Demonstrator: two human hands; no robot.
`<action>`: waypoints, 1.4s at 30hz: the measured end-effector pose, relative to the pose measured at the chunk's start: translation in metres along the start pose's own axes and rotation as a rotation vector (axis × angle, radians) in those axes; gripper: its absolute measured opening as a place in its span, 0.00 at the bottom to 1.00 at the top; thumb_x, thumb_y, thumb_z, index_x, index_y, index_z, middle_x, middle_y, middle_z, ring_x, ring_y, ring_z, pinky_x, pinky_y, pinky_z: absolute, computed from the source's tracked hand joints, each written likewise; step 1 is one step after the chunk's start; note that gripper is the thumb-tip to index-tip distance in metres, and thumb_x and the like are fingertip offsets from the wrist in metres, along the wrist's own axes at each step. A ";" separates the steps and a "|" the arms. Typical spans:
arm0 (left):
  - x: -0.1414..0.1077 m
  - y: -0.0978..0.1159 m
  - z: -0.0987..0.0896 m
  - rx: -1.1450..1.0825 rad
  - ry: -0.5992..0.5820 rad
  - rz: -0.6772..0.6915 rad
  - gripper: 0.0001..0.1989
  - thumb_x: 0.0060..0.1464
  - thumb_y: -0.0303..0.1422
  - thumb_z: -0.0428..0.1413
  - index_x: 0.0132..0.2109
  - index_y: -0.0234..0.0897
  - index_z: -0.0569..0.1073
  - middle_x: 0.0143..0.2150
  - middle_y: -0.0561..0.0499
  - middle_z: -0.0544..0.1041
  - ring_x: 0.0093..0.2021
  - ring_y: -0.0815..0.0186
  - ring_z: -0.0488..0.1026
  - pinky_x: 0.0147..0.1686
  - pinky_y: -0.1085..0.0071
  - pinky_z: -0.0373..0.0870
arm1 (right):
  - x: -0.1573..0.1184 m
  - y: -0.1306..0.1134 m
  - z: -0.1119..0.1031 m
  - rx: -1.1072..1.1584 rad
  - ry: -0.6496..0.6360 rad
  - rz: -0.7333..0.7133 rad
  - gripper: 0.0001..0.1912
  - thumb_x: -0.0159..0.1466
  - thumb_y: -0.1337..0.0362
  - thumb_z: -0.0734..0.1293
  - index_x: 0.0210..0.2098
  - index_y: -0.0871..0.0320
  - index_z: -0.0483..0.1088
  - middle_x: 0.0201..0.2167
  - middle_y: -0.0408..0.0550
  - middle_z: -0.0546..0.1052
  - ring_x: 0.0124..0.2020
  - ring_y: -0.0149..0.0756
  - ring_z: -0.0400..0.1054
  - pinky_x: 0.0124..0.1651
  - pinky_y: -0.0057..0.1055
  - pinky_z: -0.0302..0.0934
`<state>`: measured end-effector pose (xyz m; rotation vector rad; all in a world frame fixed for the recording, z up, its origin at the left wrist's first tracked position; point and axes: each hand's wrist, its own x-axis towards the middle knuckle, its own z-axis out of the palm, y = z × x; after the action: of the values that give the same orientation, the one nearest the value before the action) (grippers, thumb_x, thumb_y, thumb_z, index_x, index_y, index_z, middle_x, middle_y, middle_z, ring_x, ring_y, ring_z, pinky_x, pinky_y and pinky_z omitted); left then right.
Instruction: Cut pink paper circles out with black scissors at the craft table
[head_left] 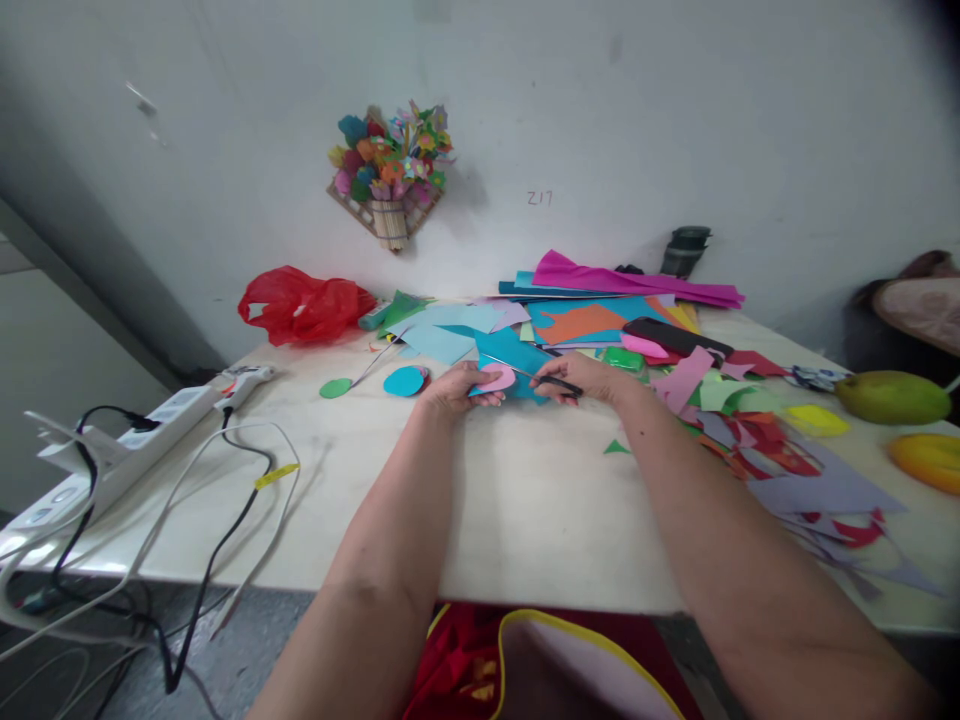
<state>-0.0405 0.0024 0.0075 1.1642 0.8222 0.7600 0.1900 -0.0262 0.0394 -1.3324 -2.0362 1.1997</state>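
The left hand [448,388] is pinching a pink, rounded paper piece [501,376] between thumb and fingers, above the middle of the cream tabletop [525,500]. The right hand [592,376] is gripping the black-handled metal scissors [562,386], its fingers curling closely around the handles; the blades are pointing left toward the pink piece, just in front of a bright blue paper sheet [517,348]. Whether the blades are touching paper is hard to make out.

Left of the left hand, a blue paper disc [403,381] and a smaller green paper disc [335,388] are lying flat.

Farther out, a crumpled red plastic bag [300,308] is resting near the wall, its contents hidden. On the wall, a bamboo-slat vase [389,225] is holding multicoloured craft flowers [394,155]. A dark cylindrical bottle [684,250] is standing behind rolled magenta material [630,276], which is hiding its base; its inside is not showing. The right edge is cutting off a yellow-orange fruit [926,460].
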 end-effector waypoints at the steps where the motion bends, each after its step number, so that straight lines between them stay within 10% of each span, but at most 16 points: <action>1: 0.000 0.000 0.000 0.003 0.004 -0.001 0.08 0.52 0.28 0.58 0.29 0.25 0.74 0.21 0.42 0.76 0.18 0.68 0.72 0.17 0.78 0.65 | 0.000 0.000 0.000 0.003 0.002 -0.003 0.19 0.48 0.54 0.73 0.34 0.61 0.76 0.15 0.38 0.67 0.15 0.23 0.56 0.18 0.24 0.52; 42: -0.001 -0.002 -0.005 0.022 0.003 -0.037 0.04 0.51 0.27 0.58 0.31 0.29 0.72 0.20 0.46 0.75 0.16 0.70 0.70 0.18 0.79 0.67 | -0.005 -0.005 -0.005 -0.090 -0.027 -0.008 0.21 0.49 0.55 0.72 0.38 0.62 0.76 0.15 0.38 0.67 0.16 0.24 0.55 0.22 0.26 0.52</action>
<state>-0.0448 0.0032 0.0051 1.1646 0.8540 0.7244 0.1931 -0.0289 0.0467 -1.3548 -2.1354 1.1400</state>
